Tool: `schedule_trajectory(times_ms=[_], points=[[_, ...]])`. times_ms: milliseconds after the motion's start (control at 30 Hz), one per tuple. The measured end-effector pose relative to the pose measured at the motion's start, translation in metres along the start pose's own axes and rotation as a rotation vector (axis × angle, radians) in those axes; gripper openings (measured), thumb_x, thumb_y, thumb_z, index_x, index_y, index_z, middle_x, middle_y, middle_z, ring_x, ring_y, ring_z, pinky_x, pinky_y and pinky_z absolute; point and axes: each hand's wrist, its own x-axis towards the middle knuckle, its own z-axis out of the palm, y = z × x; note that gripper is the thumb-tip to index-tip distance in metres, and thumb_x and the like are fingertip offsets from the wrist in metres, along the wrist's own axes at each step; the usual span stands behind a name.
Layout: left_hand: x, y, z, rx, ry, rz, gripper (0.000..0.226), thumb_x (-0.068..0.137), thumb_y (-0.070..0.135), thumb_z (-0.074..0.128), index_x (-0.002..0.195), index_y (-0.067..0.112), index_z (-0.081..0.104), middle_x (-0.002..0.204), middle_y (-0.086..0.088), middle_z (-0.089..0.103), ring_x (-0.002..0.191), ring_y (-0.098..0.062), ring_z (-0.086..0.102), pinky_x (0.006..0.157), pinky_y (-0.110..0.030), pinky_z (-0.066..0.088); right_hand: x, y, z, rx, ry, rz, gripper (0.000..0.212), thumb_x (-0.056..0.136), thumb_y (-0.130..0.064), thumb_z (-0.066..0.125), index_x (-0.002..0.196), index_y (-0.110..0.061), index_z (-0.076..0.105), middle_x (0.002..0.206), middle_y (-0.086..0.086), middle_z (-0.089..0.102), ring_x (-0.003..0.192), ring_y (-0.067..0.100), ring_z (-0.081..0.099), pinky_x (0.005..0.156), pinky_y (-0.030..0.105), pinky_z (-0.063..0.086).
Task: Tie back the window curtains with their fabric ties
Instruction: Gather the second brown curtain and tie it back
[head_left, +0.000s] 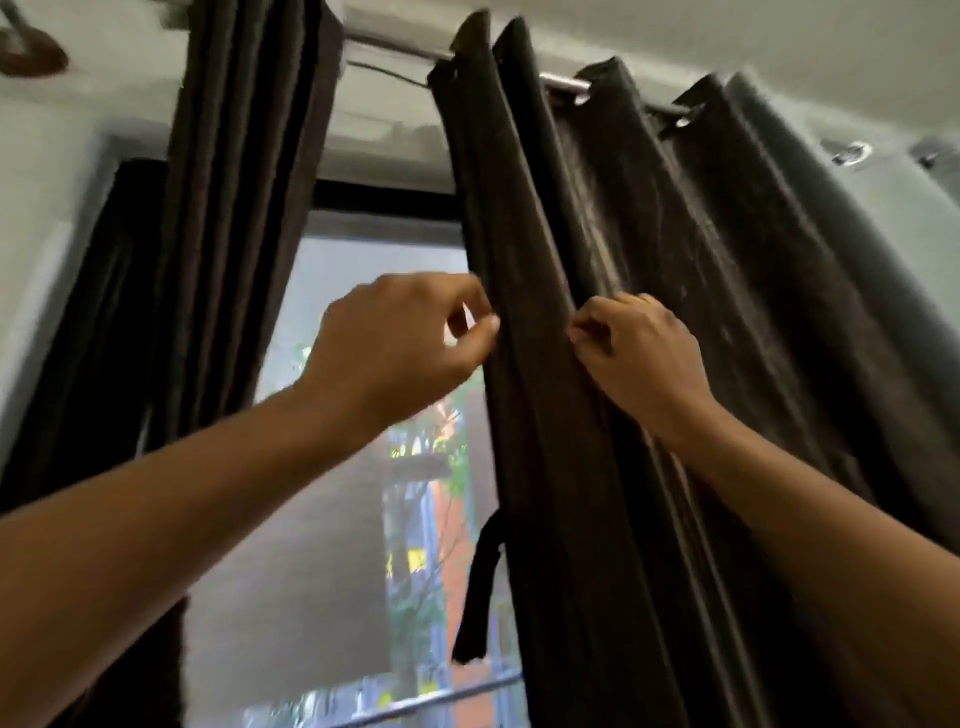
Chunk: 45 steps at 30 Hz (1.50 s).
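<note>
A dark brown right curtain (649, 260) hangs in folds from a metal rod (563, 83). My left hand (400, 343) pinches the curtain's inner edge at about mid-height. My right hand (639, 353) grips a fold a little further right, fingers closed on the cloth. A dark fabric tie (478, 592) dangles loose from the curtain's inner edge below my hands. The left curtain (239, 208) hangs bunched at the left of the window (337, 519).
Daylight and greenery show through the window glass between the two curtains. A white wall (47, 208) lies at the left, with a dark round fixture (31, 52) at the top left corner. A small bracket (852, 153) sits on the wall at the upper right.
</note>
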Motion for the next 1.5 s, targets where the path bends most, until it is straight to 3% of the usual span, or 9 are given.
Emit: schedule_trajectory(times_ms=[233, 367, 567, 700, 933, 1067, 1233, 1400, 1500], points=[[0.154, 0.028, 0.096, -0.171, -0.131, -0.385, 0.072, 0.079, 0.066, 0.059, 0.127, 0.013, 0.049, 0.128, -0.011, 0.057, 0.114, -0.031, 0.055, 0.089, -0.036, 0.045, 0.083, 0.148, 0.005, -0.116, 0.072, 0.250, 0.030, 0.092, -0.031, 0.051, 0.118, -0.017, 0.056, 0.118, 0.010, 0.054, 0.115, 0.029, 0.045, 0.085, 0.041, 0.045], [0.196, 0.036, 0.141, -0.071, -0.056, -0.617, 0.059, 0.088, 0.028, 0.064, 0.135, 0.000, 0.040, 0.135, -0.023, 0.048, 0.122, -0.040, 0.048, 0.094, -0.041, 0.042, 0.119, 0.216, 0.012, -0.123, 0.030, 0.329, 0.048, 0.090, -0.040, 0.055, 0.130, -0.015, 0.045, 0.132, 0.013, 0.045, 0.125, 0.032, 0.038, 0.099, 0.048, 0.039], [0.247, 0.104, 0.224, -0.198, 0.062, -0.455, 0.032, 0.089, 0.023, 0.054, 0.118, 0.012, 0.062, 0.125, -0.019, 0.060, 0.116, -0.037, 0.054, 0.097, -0.038, 0.045, 0.161, 0.304, 0.022, -0.118, 0.080, 0.278, 0.055, 0.093, -0.050, 0.044, 0.134, -0.014, 0.039, 0.137, 0.014, 0.041, 0.129, 0.033, 0.035, 0.102, 0.051, 0.033], [0.301, 0.183, 0.285, -0.313, -0.164, -0.296, 0.044, 0.074, 0.027, 0.055, 0.115, 0.017, 0.068, 0.119, -0.011, 0.066, 0.112, -0.028, 0.060, 0.098, -0.036, 0.047, 0.183, 0.360, 0.017, -0.157, 0.097, 0.411, 0.062, 0.091, -0.042, 0.053, 0.139, -0.010, 0.030, 0.142, 0.018, 0.034, 0.131, 0.036, 0.032, 0.102, 0.051, 0.033], [0.304, 0.172, 0.346, -0.086, 0.055, -0.464, 0.031, 0.089, 0.030, 0.050, 0.112, 0.015, 0.062, 0.116, -0.015, 0.063, 0.106, -0.038, 0.058, 0.073, -0.035, 0.041, 0.187, 0.422, 0.019, -0.058, -0.096, 0.489, 0.049, 0.091, -0.022, 0.053, 0.134, -0.007, 0.034, 0.130, 0.021, 0.049, 0.118, 0.038, 0.050, 0.087, 0.040, 0.043], [0.282, 0.141, 0.319, -0.037, 0.104, -0.418, 0.022, 0.087, 0.024, 0.051, 0.106, 0.019, 0.060, 0.101, -0.007, 0.064, 0.083, -0.029, 0.052, 0.065, -0.033, 0.034, 0.191, 0.392, 0.029, 0.068, -0.045, 0.385, 0.038, 0.089, -0.029, 0.051, 0.123, -0.011, 0.051, 0.123, 0.017, 0.057, 0.112, 0.036, 0.054, 0.087, 0.038, 0.043], [0.265, 0.096, 0.253, 0.073, 0.093, -0.428, 0.026, 0.083, 0.020, 0.053, 0.105, 0.024, 0.064, 0.098, -0.008, 0.067, 0.089, -0.033, 0.060, 0.069, -0.034, 0.044, 0.223, 0.273, 0.054, 0.449, -0.121, 0.139, 0.030, 0.090, -0.022, 0.054, 0.116, -0.008, 0.063, 0.121, 0.018, 0.061, 0.111, 0.032, 0.057, 0.093, 0.034, 0.045], [0.229, 0.044, 0.182, 0.044, 0.218, -0.542, 0.025, 0.085, 0.020, 0.054, 0.104, 0.023, 0.070, 0.104, -0.012, 0.069, 0.097, -0.035, 0.061, 0.075, -0.035, 0.044, 0.210, 0.138, 0.067, 1.114, -0.385, -0.053, 0.032, 0.090, 0.007, 0.052, 0.122, 0.005, 0.055, 0.104, 0.020, 0.065, 0.076, 0.017, 0.057, 0.058, 0.012, 0.049], [0.193, 0.038, 0.169, -0.115, 0.241, -0.536, 0.021, 0.084, 0.021, 0.056, 0.100, 0.020, 0.069, 0.094, -0.006, 0.069, 0.090, -0.029, 0.061, 0.073, -0.035, 0.046, 0.207, 0.110, 0.077, 1.097, -0.450, -0.017, 0.023, 0.089, -0.006, 0.057, 0.112, -0.006, 0.058, 0.094, 0.011, 0.065, 0.082, 0.022, 0.062, 0.077, 0.030, 0.057]])
